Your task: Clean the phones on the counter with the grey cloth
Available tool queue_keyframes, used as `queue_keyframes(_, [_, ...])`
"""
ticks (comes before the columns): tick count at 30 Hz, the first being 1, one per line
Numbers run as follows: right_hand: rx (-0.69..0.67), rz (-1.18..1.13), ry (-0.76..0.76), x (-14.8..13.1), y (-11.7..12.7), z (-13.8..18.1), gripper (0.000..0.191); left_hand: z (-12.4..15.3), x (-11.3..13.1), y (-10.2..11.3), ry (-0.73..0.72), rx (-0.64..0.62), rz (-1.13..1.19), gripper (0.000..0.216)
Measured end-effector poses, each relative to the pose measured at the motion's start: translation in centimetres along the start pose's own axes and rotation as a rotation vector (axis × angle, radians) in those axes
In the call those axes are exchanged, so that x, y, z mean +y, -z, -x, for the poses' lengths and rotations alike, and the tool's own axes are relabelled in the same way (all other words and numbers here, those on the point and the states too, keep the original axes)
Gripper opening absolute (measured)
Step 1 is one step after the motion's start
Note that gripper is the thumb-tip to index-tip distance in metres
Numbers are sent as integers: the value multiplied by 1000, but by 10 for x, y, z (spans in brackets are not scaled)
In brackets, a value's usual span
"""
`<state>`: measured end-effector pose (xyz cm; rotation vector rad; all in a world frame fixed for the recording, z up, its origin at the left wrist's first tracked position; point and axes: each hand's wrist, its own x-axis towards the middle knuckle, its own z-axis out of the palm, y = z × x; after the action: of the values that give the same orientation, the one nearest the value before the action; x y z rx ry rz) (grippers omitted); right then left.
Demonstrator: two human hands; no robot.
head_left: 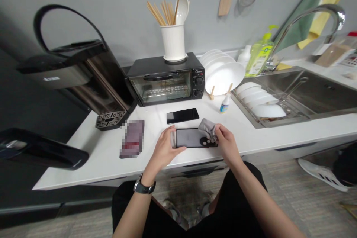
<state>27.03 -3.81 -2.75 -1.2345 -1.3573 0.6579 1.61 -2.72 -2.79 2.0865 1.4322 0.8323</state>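
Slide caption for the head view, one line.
Left hand holds a phone case, right hand holds a grey cloth at its camera end.

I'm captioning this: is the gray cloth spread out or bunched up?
Bunched up: the gray cloth shows crumpled folds in the right hand.

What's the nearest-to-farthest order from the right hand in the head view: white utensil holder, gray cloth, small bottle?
1. Gray cloth: in the right hand.
2. Small bottle: beyond the hand.
3. White utensil holder: atop the oven, back left.
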Motion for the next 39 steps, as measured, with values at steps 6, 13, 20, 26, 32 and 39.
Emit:
queue_keyframes(6, [232, 0, 43, -11, 5, 2, 36, 6, 14, -1, 98, -16, 255, 34])
queue_keyframes(13, [10, 442, 391, -24, -1, 2, 20, 11, 16, -7, 63, 96, 196, 23])
queue_keyframes(20, [-180, 583, 585, -24, -64, 22, 18, 12, 15, -6, 13, 7, 113, 11])
queue_keyframes(26, [-303, 727, 731, -28, -60, 22, 36, 18, 11, -6, -38, 84, 62, 12])
queue_keyframes(32, [-141, 977, 615, -6, 7, -12, 16, 18, 15, -7, -60, 72, 112, 16])
queue_keyframes(39, [-19, 868, 450, -21, -35, 6, 13, 13, 14, -7, -37, 16, 67, 18])
